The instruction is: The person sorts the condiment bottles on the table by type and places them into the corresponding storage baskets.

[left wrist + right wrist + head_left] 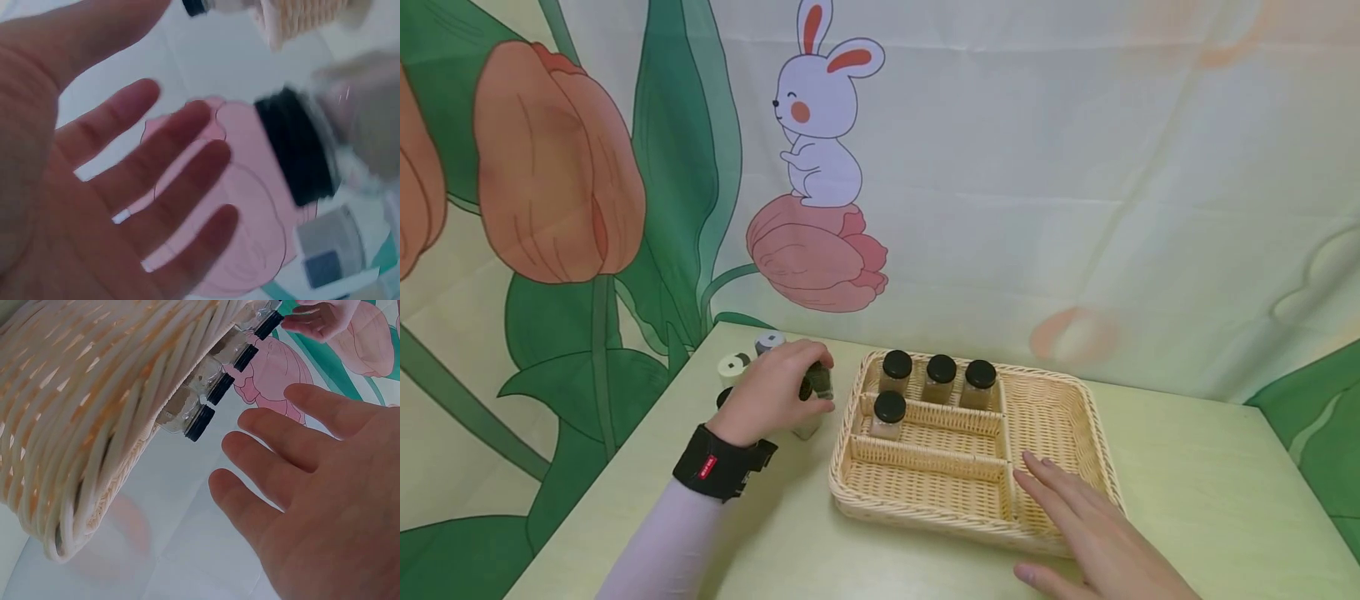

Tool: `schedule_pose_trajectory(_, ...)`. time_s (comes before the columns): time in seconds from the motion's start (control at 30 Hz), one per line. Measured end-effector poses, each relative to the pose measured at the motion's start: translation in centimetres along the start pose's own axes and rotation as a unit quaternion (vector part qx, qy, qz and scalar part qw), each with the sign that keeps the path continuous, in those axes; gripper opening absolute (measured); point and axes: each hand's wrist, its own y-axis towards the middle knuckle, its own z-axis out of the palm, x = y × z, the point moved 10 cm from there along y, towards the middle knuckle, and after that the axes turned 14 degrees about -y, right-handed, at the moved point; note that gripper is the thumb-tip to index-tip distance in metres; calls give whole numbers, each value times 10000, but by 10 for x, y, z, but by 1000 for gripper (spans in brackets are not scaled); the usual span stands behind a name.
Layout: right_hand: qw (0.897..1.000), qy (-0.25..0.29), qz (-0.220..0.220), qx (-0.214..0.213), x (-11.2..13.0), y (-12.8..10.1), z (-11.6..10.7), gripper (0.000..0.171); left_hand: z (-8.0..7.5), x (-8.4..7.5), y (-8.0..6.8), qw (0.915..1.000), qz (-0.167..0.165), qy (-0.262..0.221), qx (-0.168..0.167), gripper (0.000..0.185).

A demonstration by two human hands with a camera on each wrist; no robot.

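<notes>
- Left hand (772, 390) sits over a cluster of small jars at the table's back-left, just left of the wicker basket (1075, 433).
- Its fingertips pinch the dark-filled jar (821, 381); that jar stands roughly upright, long axis vertical, close to the basket's left rim.
- The left wrist view is blurred: fingers look spread and a black-capped jar (325, 150) is near, so how tight the grip is I cannot tell.
- Left hand is much nearer to the loose jars; right hand is well apart from them.
- Right hand (1086, 525) lies flat, fingers straight and slightly spread, on the basket's front-right corner, holding nothing.
- 4 black-lidded jars (940, 379) already stand upright in the basket's back-left compartments.
- 2 light-capped jars (752, 354) stand behind the left hand.
</notes>
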Motion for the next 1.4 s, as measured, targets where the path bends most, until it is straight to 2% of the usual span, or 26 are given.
schedule_pose_trajectory(0.17, 9999, -82, -11, -63, -1, -1, -1, 91, -6, 5, -4, 9996, -236, 136, 96, 48)
schedule_pose_trajectory(0.33, 9998, -161, -17, -121, -2, -1, -2, 92, -5, 11, -6, 9987, -407, 283, 153, 42)
schedule_pose_trajectory(0.6, 9992, -340, -48, -213, -1, -1, -4, 94, -2, 30, -9, 9939, -959, 516, 193, 47)
schedule_pose_trajectory(0.87, 9995, -263, -61, -189, 0, -1, -6, 93, 4, 43, -11, 9890, -1297, 596, 375, 50)
schedule_pose_trajectory(1.1, 9997, -139, -75, -166, 1, -2, -5, 92, 10, 50, -9, 9861, -1460, 575, 550, 56)
schedule_pose_trajectory(1.4, 9992, -248, -82, -290, 1, -3, -6, 94, 16, 52, -9, 9867, -1408, 464, 672, 55)
